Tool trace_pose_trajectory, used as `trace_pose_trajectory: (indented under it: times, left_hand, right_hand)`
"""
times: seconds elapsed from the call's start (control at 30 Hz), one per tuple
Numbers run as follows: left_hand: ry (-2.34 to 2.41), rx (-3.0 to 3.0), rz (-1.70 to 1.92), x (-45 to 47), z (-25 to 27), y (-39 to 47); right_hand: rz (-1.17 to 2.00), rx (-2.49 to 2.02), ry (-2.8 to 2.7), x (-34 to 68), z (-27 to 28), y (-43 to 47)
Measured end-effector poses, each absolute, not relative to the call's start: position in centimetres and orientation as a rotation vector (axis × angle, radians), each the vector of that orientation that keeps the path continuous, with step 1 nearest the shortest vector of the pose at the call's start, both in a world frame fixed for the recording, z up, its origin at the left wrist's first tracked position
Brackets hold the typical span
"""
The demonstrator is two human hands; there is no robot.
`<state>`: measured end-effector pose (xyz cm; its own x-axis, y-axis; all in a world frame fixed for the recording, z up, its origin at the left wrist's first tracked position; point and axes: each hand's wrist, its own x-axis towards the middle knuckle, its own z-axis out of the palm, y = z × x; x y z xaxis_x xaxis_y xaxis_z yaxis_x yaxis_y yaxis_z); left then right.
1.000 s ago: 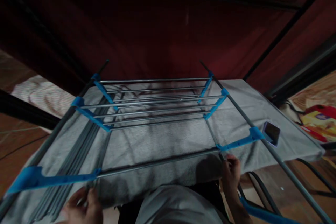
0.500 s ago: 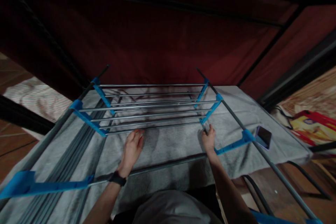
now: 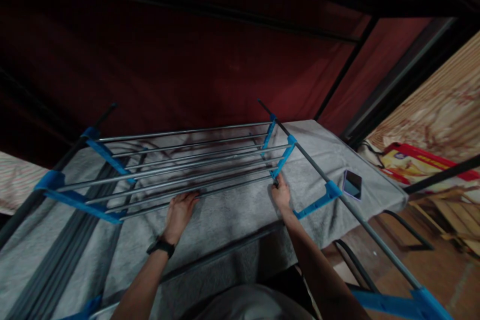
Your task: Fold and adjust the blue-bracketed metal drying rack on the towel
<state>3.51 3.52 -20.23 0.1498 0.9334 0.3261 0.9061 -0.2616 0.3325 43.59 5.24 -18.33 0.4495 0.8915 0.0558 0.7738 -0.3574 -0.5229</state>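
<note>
A partly assembled rack of grey tubes and blue plastic brackets stands over a grey blanket. My left hand [image 3: 182, 214], a dark band on its wrist, has its fingers curled over the lowest metal rod [image 3: 232, 187] of the front shelf. At that rod's right end, my right hand [image 3: 281, 194] closes around the lower tip of the blue bracket [image 3: 287, 154]; its fingertips are partly hidden. Just right of this hand is another blue bracket [image 3: 315, 203], clipped to the long side tube [image 3: 315, 166]. Several parallel rods span both upper shelves.
Loose grey tubes [image 3: 56, 245] lie bundled on the blanket [image 3: 232, 222] at the left. A phone [image 3: 352, 185] rests on the blanket at right. Beyond stand a red and yellow box [image 3: 420, 162] and a wooden stool [image 3: 457, 215]. Dark red fabric [image 3: 210, 70] hangs behind the rack.
The view has swung to the right. My right hand has moved up to the bracket's lower end, and my left fingers have come onto the lowest rod.
</note>
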Motion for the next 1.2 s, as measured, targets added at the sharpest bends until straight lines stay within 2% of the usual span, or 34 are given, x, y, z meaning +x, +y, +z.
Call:
trace_pose_trajectory:
  times: [0.3,0.53,1.2]
  left_hand:
    - [1.848,2.297,0.878,3.5,-21.1,3.7]
    - [1.848,2.333,0.832,3.1,-20.2,3.8]
    - [1.774,2.318,0.857,2.7,-20.5,4.1]
  right_hand:
    - [0.336,-2.261,-1.364,43.1,-18.0,5.5]
    - [0.247,-2.315,-1.374,42.8,-17.9,6.2]
    - [0.305,-2.274,-1.321,42.9,-17.4,6.6]
